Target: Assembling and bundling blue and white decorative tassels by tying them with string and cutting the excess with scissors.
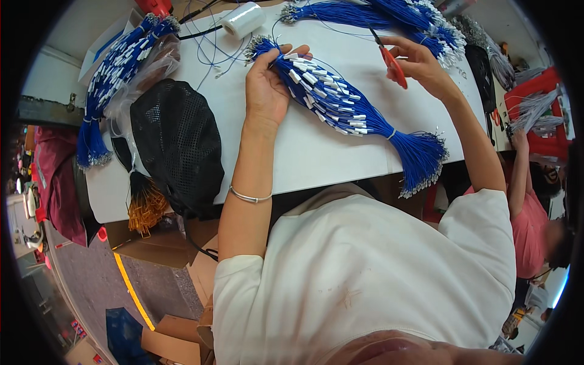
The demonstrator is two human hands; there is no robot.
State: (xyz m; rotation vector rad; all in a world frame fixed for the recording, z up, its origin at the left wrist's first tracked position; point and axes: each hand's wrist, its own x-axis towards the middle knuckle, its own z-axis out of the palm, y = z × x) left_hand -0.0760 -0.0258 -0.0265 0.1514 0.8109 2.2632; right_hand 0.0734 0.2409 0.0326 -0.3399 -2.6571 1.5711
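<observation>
The bundle of blue tagged cords [340, 106] lies across the white table [304, 158]; we judge it light, limp and prone to splaying, best held near its tied neck. Our left hand [267, 85] clasps its upper end; our right hand [420, 64] grips red scissors [392, 64].

white worktable [316, 152], cardboard boxes [173, 337] on grey floor [97, 280] w/ yellow line [131, 291].

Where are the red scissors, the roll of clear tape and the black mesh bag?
Scissors [394, 66], head view, on the red handle in the right hand.
Tape roll [243, 20], head view, on its white side.
Mesh bag [179, 143], head view, on its middle.
</observation>
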